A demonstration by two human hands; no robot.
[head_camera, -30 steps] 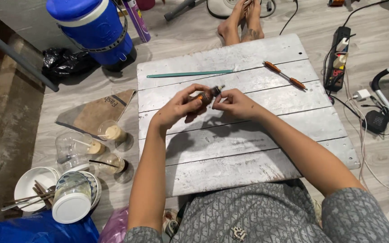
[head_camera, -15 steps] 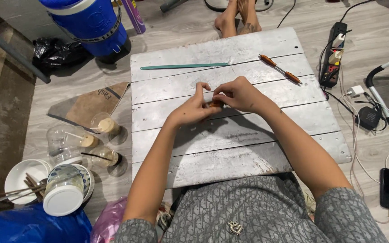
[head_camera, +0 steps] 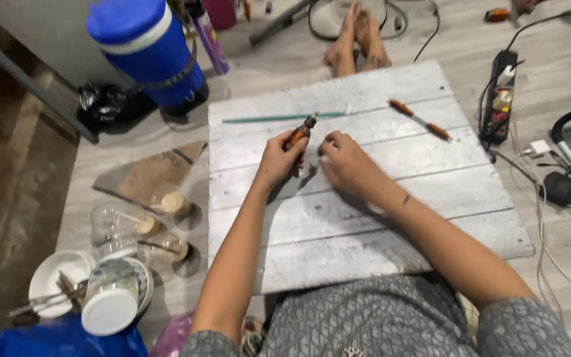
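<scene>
Head view, frame centre: your left hand [head_camera: 279, 158] clenches an orange tool [head_camera: 299, 134]; the right hand [head_camera: 343, 162] pinches something too small to tell. The tip may slip toward those fingers.

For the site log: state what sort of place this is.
Probably a home floor used as a makeshift craft spot: a whitewashed plank board on grey floorboards, a black power strip, used dishes beside it.
</scene>
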